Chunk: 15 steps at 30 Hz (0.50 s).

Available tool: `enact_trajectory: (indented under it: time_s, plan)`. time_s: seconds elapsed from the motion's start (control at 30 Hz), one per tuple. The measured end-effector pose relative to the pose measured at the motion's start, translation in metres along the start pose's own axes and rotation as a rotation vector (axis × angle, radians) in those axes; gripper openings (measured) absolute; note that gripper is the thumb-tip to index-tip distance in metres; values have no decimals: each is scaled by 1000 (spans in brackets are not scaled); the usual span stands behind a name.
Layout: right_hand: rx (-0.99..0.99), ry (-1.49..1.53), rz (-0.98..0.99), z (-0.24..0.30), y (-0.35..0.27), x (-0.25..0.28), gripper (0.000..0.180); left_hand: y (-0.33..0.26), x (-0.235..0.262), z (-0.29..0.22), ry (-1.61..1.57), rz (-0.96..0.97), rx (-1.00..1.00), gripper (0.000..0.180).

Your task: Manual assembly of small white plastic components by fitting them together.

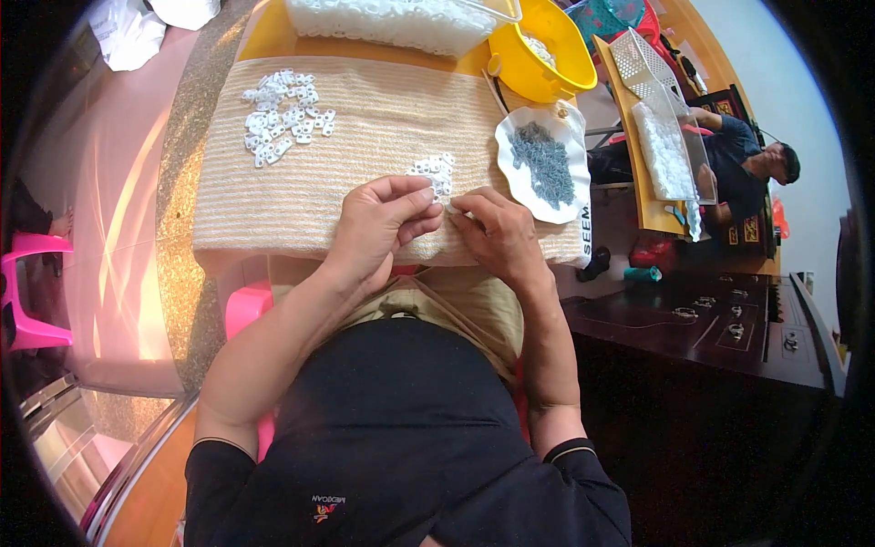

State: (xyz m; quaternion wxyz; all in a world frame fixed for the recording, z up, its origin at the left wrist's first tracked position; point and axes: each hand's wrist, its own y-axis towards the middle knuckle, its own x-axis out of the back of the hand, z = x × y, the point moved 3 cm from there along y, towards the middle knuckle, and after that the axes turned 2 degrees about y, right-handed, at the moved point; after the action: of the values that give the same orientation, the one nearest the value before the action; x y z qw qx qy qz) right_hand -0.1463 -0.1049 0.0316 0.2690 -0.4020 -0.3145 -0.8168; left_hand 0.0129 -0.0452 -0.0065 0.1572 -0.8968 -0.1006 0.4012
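My left hand (387, 221) is closed in a pinch over the near part of the towel (365, 118), thumb against the fingers. What it holds is too small to make out. Close on its right, my right hand (499, 232) has its fingers bent and drawn together, the tips by a tiny white bit I cannot identify. Just beyond both hands lies a small heap of white plastic pieces (436, 169), partly covered by my left fingers. A larger group of similar white pieces with holes (284, 114) is spread at the far left of the towel.
Right of my hands, a wavy-rimmed white plate (507, 155) holds grey screw-like pieces (545, 169). A clear bin (506, 9) of white pieces and a yellow basin (547, 84) stand at the back. At right a person (736, 159) sits by another bin (661, 150). A pink stool (36, 292) stands left.
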Motion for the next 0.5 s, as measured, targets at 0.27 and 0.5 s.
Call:
enact_trajectory:
  time_s: [0.27, 0.5]
  plan:
    - [-36, -129, 155, 5, 0, 1, 18, -1, 1, 1, 8, 40, 17, 13]
    - [-67, 41, 89, -6, -1, 0, 21, 0, 0, 1, 12, 45, 32, 13]
